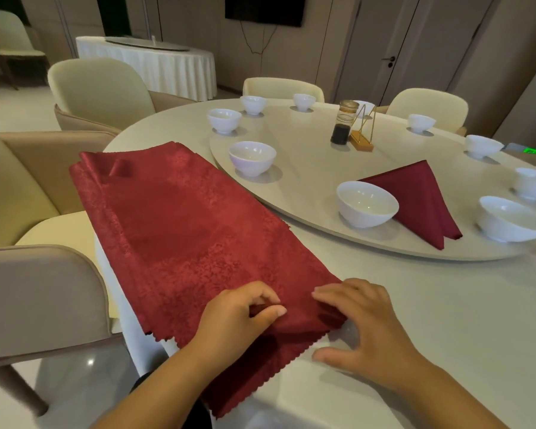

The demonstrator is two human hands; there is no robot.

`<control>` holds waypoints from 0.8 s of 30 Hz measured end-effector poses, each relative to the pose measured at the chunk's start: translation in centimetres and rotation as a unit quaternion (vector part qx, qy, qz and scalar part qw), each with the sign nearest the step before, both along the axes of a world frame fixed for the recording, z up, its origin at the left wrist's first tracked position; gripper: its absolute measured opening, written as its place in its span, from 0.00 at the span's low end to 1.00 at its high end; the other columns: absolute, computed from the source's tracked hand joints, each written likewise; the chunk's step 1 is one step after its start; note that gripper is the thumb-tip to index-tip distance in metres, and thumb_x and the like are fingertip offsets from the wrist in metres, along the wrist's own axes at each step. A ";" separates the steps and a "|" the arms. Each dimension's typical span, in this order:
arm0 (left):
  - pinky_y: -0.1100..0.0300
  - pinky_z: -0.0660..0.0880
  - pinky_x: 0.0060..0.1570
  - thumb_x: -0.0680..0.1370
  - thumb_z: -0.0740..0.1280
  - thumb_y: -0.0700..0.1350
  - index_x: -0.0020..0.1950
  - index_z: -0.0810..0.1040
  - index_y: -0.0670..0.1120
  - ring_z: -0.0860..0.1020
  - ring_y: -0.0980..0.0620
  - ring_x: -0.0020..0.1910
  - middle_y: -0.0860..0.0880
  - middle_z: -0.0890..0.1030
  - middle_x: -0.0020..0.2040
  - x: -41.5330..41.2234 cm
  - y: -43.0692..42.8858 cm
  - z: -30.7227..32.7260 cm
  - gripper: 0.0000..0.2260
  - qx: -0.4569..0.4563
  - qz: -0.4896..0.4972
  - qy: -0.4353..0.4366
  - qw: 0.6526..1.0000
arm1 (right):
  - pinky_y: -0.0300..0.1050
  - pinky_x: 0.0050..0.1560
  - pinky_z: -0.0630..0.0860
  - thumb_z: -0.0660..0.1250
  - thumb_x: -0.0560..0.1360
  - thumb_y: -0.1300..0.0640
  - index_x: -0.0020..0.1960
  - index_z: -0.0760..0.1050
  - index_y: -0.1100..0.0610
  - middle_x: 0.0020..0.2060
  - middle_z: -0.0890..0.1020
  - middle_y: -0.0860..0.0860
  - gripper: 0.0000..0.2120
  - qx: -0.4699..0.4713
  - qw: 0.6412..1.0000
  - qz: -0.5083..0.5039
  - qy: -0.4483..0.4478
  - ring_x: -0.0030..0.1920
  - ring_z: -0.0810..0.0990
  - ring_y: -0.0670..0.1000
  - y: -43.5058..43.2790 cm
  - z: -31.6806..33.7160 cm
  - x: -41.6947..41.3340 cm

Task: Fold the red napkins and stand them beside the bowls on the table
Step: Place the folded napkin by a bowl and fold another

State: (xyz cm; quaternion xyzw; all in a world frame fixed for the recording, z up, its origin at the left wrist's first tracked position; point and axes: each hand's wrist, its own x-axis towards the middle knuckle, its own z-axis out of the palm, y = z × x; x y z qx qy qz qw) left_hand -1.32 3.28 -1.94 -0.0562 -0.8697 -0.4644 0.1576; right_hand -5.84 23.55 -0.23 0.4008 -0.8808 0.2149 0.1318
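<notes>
A stack of flat red napkins (180, 224) lies on the near left of the round table (430, 311), its near end hanging over the edge. My left hand (239, 317) pinches the top napkin's near corner between thumb and fingers. My right hand (362, 323) rests just right of it, fingertips on the same cloth edge, thumb spread on the table. One folded red napkin (424, 199) stands behind a white bowl (367, 203) on the turntable (307, 168). Several more white bowls, such as one (252, 157) near the stack, ring the turntable.
A dark sauce bottle (342, 125) and a gold-wire card holder (363, 131) stand mid-turntable. Cream chairs (96, 91) surround the table; one armrest (41, 292) is close at my left. Another skirted table (155, 63) stands behind.
</notes>
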 end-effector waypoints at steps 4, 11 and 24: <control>0.74 0.68 0.42 0.58 0.59 0.68 0.43 0.74 0.68 0.75 0.67 0.45 0.75 0.73 0.44 0.3 -0.4 -0.2 0.16 -0.040 -0.011 -0.019 0.999 | 0.35 0.60 0.64 0.60 0.64 0.38 0.55 0.74 0.45 0.49 0.81 0.40 0.22 0.034 0.998 0.013 0.054 0.55 0.72 0.41 -2.6 -0.8 0.3; 0.68 0.65 0.48 0.63 0.64 0.59 0.51 0.73 0.57 0.73 0.63 0.45 0.64 0.77 0.44 2.6 -5.0 -1.7 0.18 -0.195 0.007 0.073 0.978 | 0.23 0.43 0.68 0.56 0.71 0.47 0.50 0.72 0.43 0.42 0.77 0.27 0.10 -0.138 0.986 0.016 -0.096 0.40 0.76 0.32 -3.8 -0.3 -0.3; 0.77 0.66 0.35 0.75 0.66 0.35 0.33 0.75 0.51 0.73 0.69 0.30 0.66 0.77 0.28 -1.3 -10.2 8.6 0.15 0.013 0.127 0.091 0.988 | 0.23 0.37 0.66 0.61 0.76 0.65 0.40 0.77 0.56 0.31 0.76 0.38 0.09 -0.315 0.942 -0.083 -0.080 0.33 0.73 0.29 -4.0 11.3 -2.1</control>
